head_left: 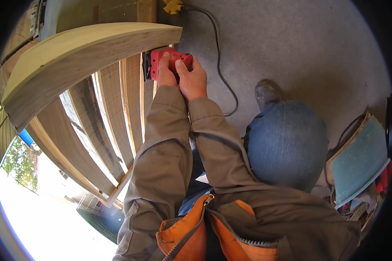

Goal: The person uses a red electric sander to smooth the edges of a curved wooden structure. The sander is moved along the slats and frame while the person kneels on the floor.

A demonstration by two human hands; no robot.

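Note:
Both of my hands grip a red power sander (156, 64) with a black base, held against the end of a slatted wooden piece. My left hand (166, 75) wraps the near side of its body, thumb along the top. Beside it, my right hand (192, 82) closes round the other end of the sander. The sander's dark base faces the outermost slat (148, 71), just below a thick pale board (104, 39). Several wooden slats (83, 102) run down from that board with bright gaps between them. The palms and some fingers are hidden.
A dark cord (217, 48) loops over the grey concrete floor (300, 48) from a yellow object (173, 6) and passes behind my right sleeve. My bent knee (287, 143) in jeans is at the right. Farther right stands a pale teal panel (359, 161) among clutter.

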